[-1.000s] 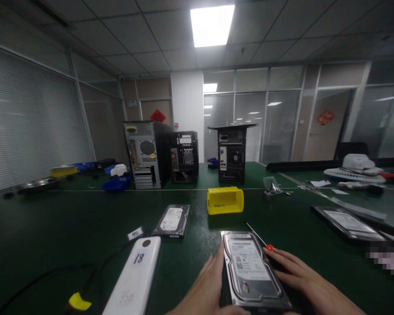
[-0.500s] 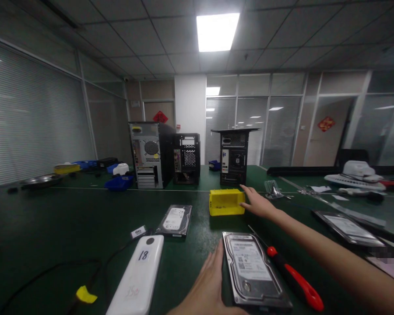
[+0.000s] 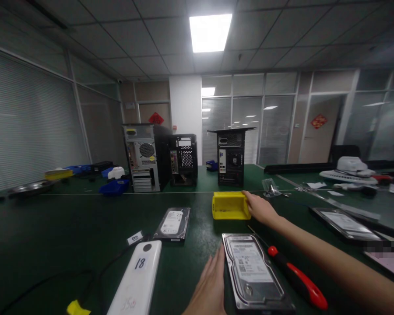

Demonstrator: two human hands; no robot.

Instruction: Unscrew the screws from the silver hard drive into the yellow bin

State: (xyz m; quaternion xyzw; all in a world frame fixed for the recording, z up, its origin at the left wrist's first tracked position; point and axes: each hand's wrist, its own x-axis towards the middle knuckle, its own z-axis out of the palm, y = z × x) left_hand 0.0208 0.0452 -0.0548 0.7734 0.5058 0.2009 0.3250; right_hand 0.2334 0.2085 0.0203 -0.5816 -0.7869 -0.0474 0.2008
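My right hand (image 3: 259, 206) reaches out to the yellow plastic bin (image 3: 230, 217) and grips its right end, with the thumb inside or behind the wall, partly hidden. The bin's open side faces me, and some small dark bits lie in it. Beside the near hard drive (image 3: 254, 267), my left hand (image 3: 210, 286) rests with fingers stretched out along the drive's left edge. That drive lies label up. A screwdriver with a red and black handle (image 3: 298, 278) lies just to its right, its shaft pointing away from me.
A second hard drive (image 3: 172, 223) and a white power bank (image 3: 138, 278) marked 18 lie to the left, with a black cable. Another drive (image 3: 344, 222) lies at right. Computer cases (image 3: 144, 157) stand at the back. A clear bag (image 3: 271, 188) sits beyond my right hand.
My right hand has closed on the yellow bin's end, and the bin has shifted slightly right and nearer. My left hand stays by the drive. The view has turned a little right.
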